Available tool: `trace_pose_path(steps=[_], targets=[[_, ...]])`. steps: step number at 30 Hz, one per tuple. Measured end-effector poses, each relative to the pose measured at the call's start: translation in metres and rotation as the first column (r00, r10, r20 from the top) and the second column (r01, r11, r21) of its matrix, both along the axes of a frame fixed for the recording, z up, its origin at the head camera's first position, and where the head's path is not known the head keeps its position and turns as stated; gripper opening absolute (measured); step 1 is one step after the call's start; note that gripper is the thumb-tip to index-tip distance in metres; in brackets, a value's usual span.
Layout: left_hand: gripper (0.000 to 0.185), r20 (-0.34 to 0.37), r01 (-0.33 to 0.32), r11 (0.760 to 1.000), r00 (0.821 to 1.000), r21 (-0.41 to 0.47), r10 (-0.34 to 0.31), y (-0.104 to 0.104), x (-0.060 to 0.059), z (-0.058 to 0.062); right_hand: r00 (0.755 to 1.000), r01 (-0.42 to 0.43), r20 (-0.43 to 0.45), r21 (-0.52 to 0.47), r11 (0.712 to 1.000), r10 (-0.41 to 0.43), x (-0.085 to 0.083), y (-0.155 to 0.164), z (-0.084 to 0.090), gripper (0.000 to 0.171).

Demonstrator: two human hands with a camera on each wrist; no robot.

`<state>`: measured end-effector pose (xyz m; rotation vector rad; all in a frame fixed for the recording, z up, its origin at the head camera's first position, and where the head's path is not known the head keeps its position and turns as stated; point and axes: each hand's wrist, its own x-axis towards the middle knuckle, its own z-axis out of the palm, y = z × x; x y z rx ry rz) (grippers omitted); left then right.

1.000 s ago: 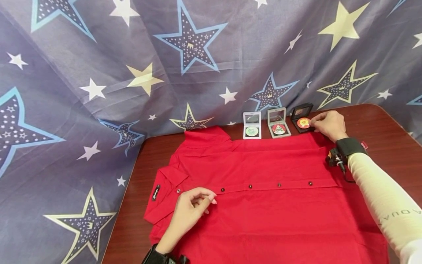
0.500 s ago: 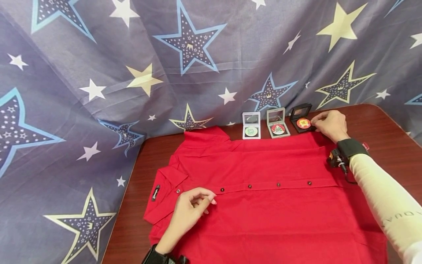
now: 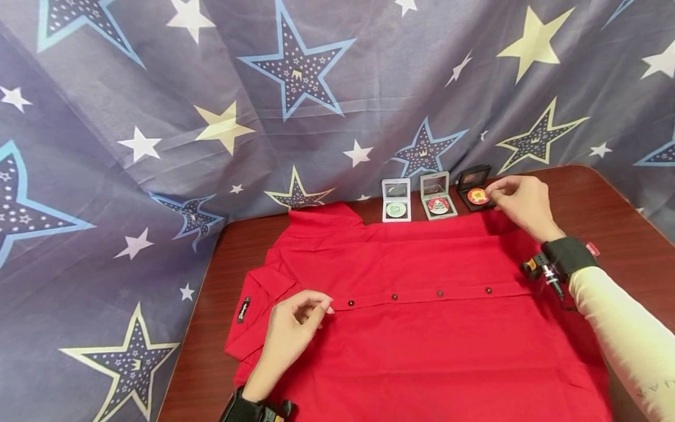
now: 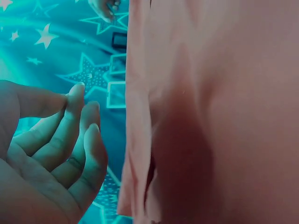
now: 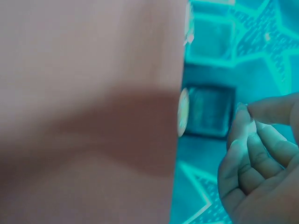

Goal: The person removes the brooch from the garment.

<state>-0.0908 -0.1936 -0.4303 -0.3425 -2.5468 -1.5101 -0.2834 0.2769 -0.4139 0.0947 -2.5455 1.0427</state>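
A red button-up shirt (image 3: 411, 334) lies spread on the table, collar to the left. My left hand (image 3: 292, 325) hovers over its button row, fingers loosely curled, thumb and forefinger tips together, holding nothing visible. At the back right, my right hand (image 3: 522, 202) is beside an open black case (image 3: 474, 176) containing a red-and-gold round disc (image 3: 477, 196). In the right wrist view, thumb and forefinger meet with nothing seen between them, apart from the case. Left of it stand an open grey case (image 3: 435, 184) with a red tree disc (image 3: 438, 205) and a white case (image 3: 396, 189) with a green disc (image 3: 395, 209).
The brown wooden table (image 3: 203, 316) shows around the shirt. A blue-grey curtain (image 3: 327, 140) printed with stars hangs right behind the table and down its left side. The three cases line the back edge, close to the shirt.
My right hand has risen slightly from the black case's edge, its wrist shifting nearer. The head view has turned slightly, moving the scene left. My left hand stays nearly still.
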Motion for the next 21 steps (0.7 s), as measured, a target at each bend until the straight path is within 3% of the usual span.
trace_pose_path(steps=[4, 8, 15, 21], targets=[[0.014, -0.112, -0.039, 0.992, 0.993, -0.116, 0.026, 0.003, -0.003, 0.006, 0.999, -0.023, -0.044, -0.010, 1.000, 0.023, 0.017, -0.018, 0.006, 0.011], [0.015, -0.157, -0.071, 0.983, 0.987, -0.171, 0.044, 0.004, -0.004, 0.008, 0.994, -0.063, -0.088, -0.009, 0.998, 0.062, 0.039, -0.036, 0.014, 0.008], [0.015, -0.225, -0.116, 0.976, 0.972, -0.186, 0.072, 0.004, -0.012, 0.014, 0.979, -0.112, -0.168, 0.038, 0.993, 0.116, 0.080, -0.073, 0.021, 0.008], [0.010, -0.285, -0.145, 0.980, 0.953, -0.138, 0.101, 0.005, -0.022, 0.020, 0.940, -0.170, -0.273, 0.139, 0.975, 0.203, 0.112, -0.108, 0.015, 0.012]])
